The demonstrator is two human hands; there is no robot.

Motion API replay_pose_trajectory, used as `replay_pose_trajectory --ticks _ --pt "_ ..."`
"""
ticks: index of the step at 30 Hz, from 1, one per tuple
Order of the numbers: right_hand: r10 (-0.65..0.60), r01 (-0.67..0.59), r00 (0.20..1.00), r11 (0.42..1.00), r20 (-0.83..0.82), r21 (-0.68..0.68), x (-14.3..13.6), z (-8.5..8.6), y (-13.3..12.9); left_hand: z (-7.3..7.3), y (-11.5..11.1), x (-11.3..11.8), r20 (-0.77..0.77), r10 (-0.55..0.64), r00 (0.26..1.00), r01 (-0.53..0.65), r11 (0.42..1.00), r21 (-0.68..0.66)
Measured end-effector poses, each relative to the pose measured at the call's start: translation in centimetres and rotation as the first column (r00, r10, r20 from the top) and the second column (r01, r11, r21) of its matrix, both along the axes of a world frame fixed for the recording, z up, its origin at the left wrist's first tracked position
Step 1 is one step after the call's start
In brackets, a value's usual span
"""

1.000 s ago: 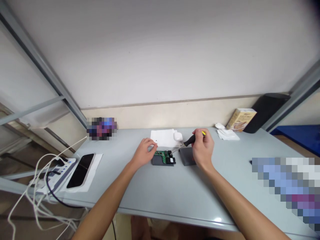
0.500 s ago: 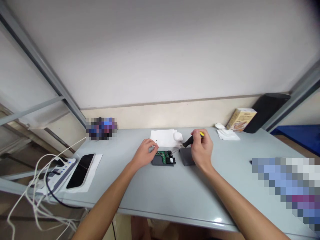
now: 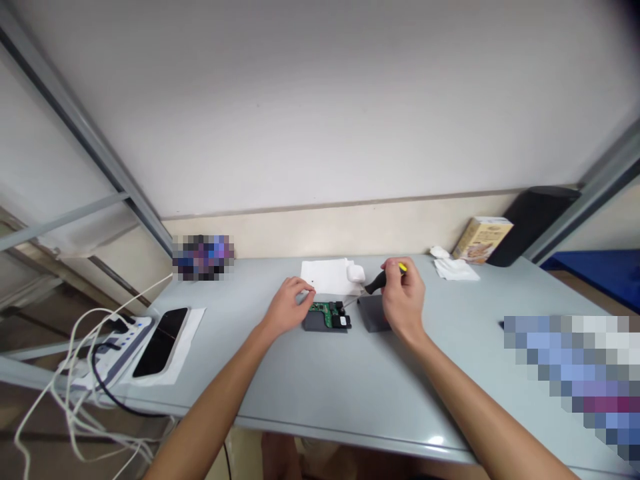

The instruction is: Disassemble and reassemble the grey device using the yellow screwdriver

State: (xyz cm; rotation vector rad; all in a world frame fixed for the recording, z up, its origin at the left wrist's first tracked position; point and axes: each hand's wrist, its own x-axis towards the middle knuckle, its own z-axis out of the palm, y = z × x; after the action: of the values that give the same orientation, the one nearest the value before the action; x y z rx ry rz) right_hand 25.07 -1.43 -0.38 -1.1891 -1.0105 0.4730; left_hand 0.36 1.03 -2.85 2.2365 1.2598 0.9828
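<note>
A black-handled screwdriver with a yellow end is gripped in my right hand. Its thin shaft slants down left, and the tip meets the right side of a green circuit board set in a dark grey case. At the board's back left corner, my left hand has thumb and forefinger pinched together; whatever is between them is hidden. A flat dark grey piece lies partly under my right hand. Behind the board are a white sheet of paper with a tiny dark speck and a rounded white case.
On the left are a phone on white paper and a power strip with tangled cables. Crumpled tissue, a yellowish box and a tall black object stand back right. Blurred patches cover items at both sides.
Almost nothing differs. My left fingertips have shifted very slightly, and the screwdriver stays at the same spot on the board.
</note>
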Motion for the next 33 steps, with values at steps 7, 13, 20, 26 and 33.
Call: replay_pose_trajectory --ticks 7,13,20,26,33 --pt "0.082 -0.094 0.993 0.985 -0.083 -0.146 -0.37 -0.52 0.56 -0.17 0.09 -0.03 0.003 0.011 1.000 -0.011 1.000 0.002" --pt "0.110 -0.140 0.984 0.963 -0.138 -0.230 -0.21 -0.68 1.03 -0.16 -0.05 0.18 0.018 -0.018 1.000 0.018 1.000 0.003" --pt "0.113 -0.170 0.976 0.933 -0.188 -0.318 -0.12 -0.41 0.96 -0.12 -0.01 0.18 0.015 -0.014 1.000 0.014 1.000 0.002" --pt "0.125 -0.177 0.978 0.923 -0.168 -0.343 -0.29 -0.02 0.80 -0.30 0.02 0.14 0.010 -0.018 1.000 0.018 1.000 -0.015" --pt "0.134 -0.190 0.977 0.898 -0.166 -0.396 -0.14 -0.01 0.85 -0.18 0.01 0.19 0.015 -0.015 1.000 0.015 1.000 -0.018"
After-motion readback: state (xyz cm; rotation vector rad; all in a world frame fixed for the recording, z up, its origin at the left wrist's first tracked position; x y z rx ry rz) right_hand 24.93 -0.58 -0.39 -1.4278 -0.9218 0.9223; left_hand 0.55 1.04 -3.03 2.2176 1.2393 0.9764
